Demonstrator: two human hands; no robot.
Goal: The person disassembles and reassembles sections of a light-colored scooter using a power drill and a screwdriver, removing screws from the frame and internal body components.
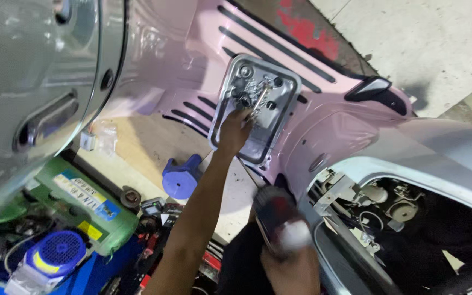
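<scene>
My left hand (235,130) reaches into an open compartment with a chrome rim (218,117) set in the pink scooter floorboard (323,117). Its fingertips rest among wires and metal parts (258,93) inside; whether they pinch anything is hidden. My right hand (293,270), low in the view, grips a blurred red, black and white tool (278,218) held below the compartment, near the scooter's body.
A grey scooter panel (33,98) fills the left. Exposed engine parts (383,205) show under a silver side panel at the right. On the floor lie a blue stool-like object (181,176), a green machine (77,205) and a blue-capped unit (55,251).
</scene>
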